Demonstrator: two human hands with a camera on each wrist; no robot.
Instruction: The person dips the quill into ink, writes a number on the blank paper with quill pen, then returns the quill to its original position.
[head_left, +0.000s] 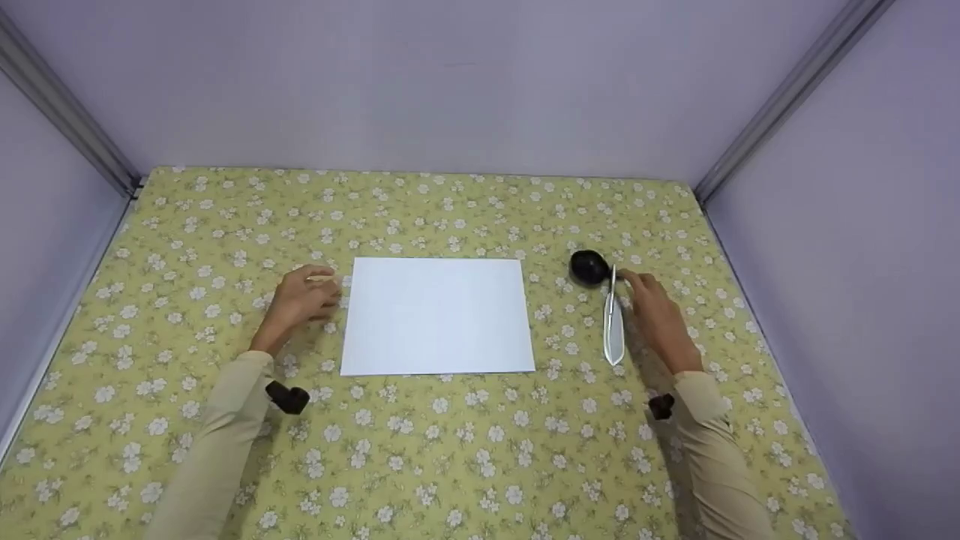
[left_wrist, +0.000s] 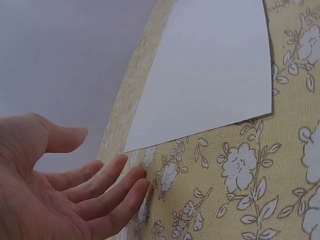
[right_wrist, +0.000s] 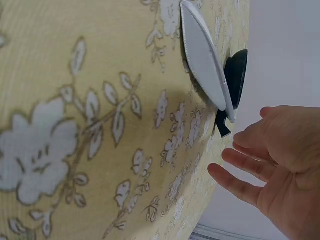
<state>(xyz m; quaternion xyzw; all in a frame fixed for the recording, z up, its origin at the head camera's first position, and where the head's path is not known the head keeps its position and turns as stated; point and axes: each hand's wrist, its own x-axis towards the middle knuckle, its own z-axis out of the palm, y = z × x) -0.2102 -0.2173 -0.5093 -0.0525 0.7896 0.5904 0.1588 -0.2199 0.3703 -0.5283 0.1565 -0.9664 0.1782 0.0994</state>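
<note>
A white sheet of paper (head_left: 439,315) lies flat in the middle of the table. Just off its left edge is my left hand (head_left: 304,296), palm turned inward and fingers loosely bent, holding nothing. To the paper's right are a black rounded object (head_left: 589,268) with a short stem and, close beside it, a silver leaf-shaped object (head_left: 614,334) with a narrow raised strip. My right hand (right_wrist: 280,160) is right next to these two, fingers extended, with a gap to them in the right wrist view. What kind of things these two are, I cannot tell.
A yellow floral cloth (head_left: 450,457) covers the table. Pale panels stand behind it and at both sides, joined by grey metal posts (head_left: 780,105). A small dark device (head_left: 288,397) sits at the left wrist, another (head_left: 661,406) at the right.
</note>
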